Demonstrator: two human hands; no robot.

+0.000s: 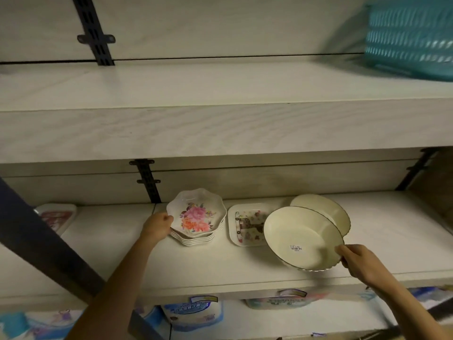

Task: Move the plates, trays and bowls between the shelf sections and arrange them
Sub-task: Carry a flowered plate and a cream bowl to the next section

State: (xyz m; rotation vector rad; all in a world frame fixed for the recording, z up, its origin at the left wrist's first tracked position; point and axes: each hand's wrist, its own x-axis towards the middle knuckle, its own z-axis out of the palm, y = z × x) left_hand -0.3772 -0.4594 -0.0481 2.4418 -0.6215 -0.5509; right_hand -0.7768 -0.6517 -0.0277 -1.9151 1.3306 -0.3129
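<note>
- On the lower white shelf (215, 268), toward 9 o'clock, the left hand (158, 225) curls its grip on the edge of the stack of scalloped white flower-printed plates (196, 214), probably to steady or slide it.
- Toward 4 o'clock, the right hand (358, 260) pinches the rim of the round cream dark-edged bowl (301, 235), tilted off the shelf and overlapping the second cream bowl (328, 209) at its 1 o'clock, likely for nesting.
- It looks glossy, with a barcode sticker inside.

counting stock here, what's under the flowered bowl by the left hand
Under the flowered bowl sits a stack of like scalloped bowls; only their white rims show. Their insides and any pattern are covered. The left hand grips the flowered bowl's rim.
</note>
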